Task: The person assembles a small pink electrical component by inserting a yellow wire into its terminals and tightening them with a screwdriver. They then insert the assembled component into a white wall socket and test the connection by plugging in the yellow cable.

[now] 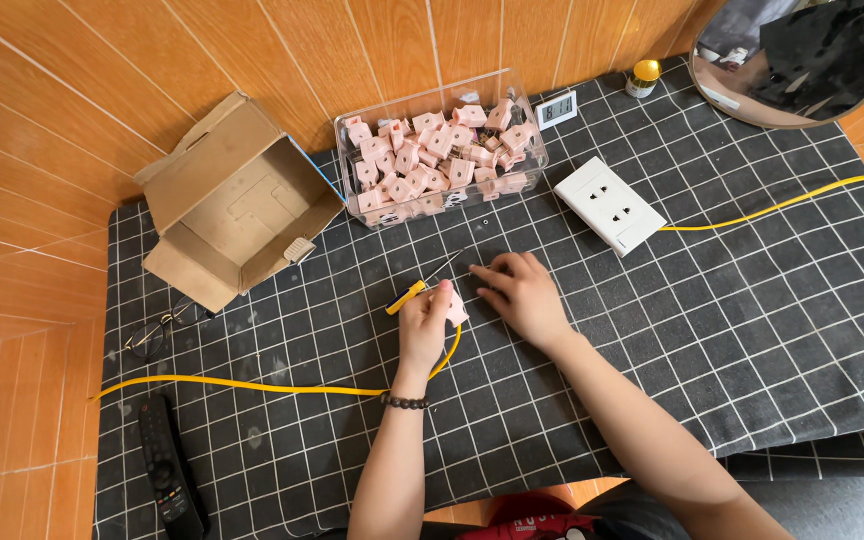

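My left hand (pixel 422 325) is closed around a small pink plug (pixel 455 309) joined to a yellow cable (pixel 252 386). A yellow-handled screwdriver (pixel 420 284) lies on the cloth just above that hand, its tip pointing up right. My right hand (pixel 518 292) rests flat on the black checked cloth, fingers spread toward the screwdriver's tip, holding nothing I can see. A dark bead bracelet (pixel 404 402) circles my left wrist.
A clear box (pixel 354 169) of several pink plugs stands at the back. An open cardboard box (pixel 235 203) is at the left, a white double socket (pixel 609 204) with a yellow lead at the right. Glasses (pixel 157 330), a remote (pixel 168 468), a small digital clock (pixel 555 110), a mirror (pixel 802 60).
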